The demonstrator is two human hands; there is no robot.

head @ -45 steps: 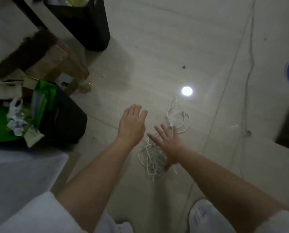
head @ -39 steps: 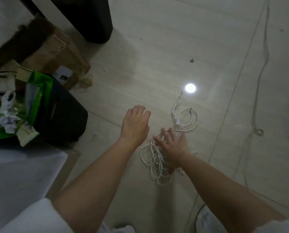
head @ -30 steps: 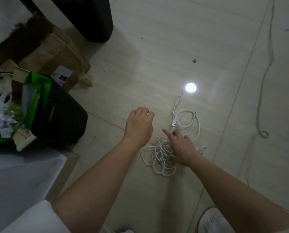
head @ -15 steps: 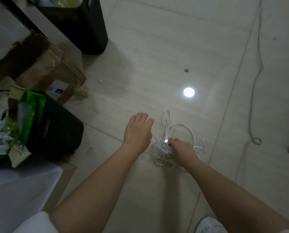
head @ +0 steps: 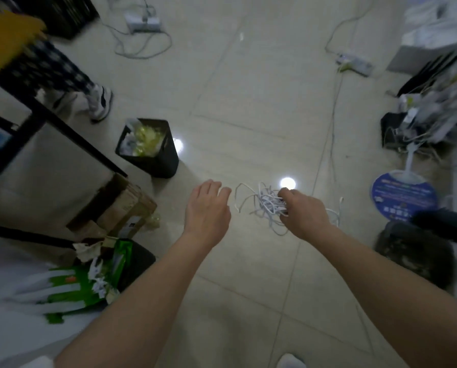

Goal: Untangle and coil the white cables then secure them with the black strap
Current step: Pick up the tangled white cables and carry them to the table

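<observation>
Two bare hands work above the tiled floor (head: 248, 102): the left hand (head: 207, 208) hovers empty, fingers loosely spread, while to its right the right hand (head: 303, 212) clutches the bunched white cables (head: 268, 204) (no black strap visible). Dangling ends could snag and tighten knots if pulled. Half a second ago, the bundle lay on the floor; now it is lifted.

Looks like an office floor: pale tiles, power strips (head: 143, 22) trailing cords at twelve o'clock, full black waste bin (head: 148, 147) at ten, cardboard box (head: 116, 208) beside it.
</observation>
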